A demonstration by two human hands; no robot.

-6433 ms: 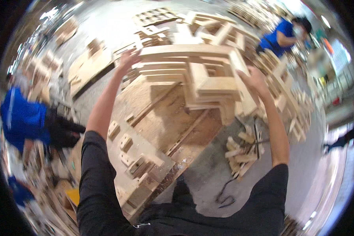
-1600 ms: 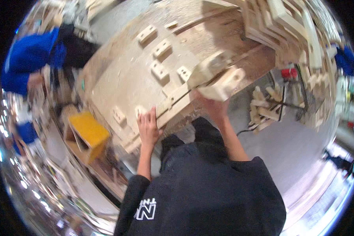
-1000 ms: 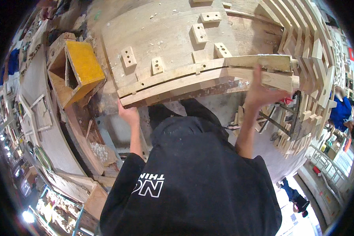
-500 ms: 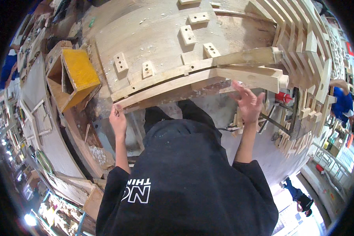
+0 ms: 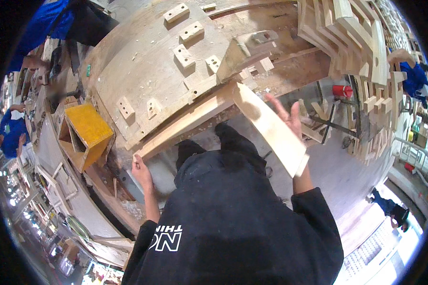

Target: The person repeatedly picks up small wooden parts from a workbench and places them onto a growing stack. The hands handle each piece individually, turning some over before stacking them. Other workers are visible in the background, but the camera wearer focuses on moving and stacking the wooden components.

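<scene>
A bent pale wooden frame piece [image 5: 188, 116] lies along the near edge of the workbench jig, its long bar sloping down to the left. My left hand [image 5: 141, 171] is closed on the bar's left end, thumb and fingers pinched together. From the bend, a wider arm [image 5: 270, 127] of the piece angles toward me on the right. My right hand [image 5: 294, 118] is behind this wide arm, fingers stretched and apart; the palm is partly hidden, so I cannot tell whether it touches the wood. Beyond stands a shaped wooden guide block [image 5: 233, 59] on the jig board.
The jig board [image 5: 147, 61] carries several drilled wooden blocks [image 5: 184, 57]. A yellow-faced wooden box [image 5: 89, 126] stands left. Bent wooden frames [image 5: 349, 38] are stacked at far right, near a red container [image 5: 342, 91]. People in blue work at both sides.
The wide right end of the piece has swung away from the guide block toward me, now in front of my right hand. My left hand stays at the left end. The view has shifted.
</scene>
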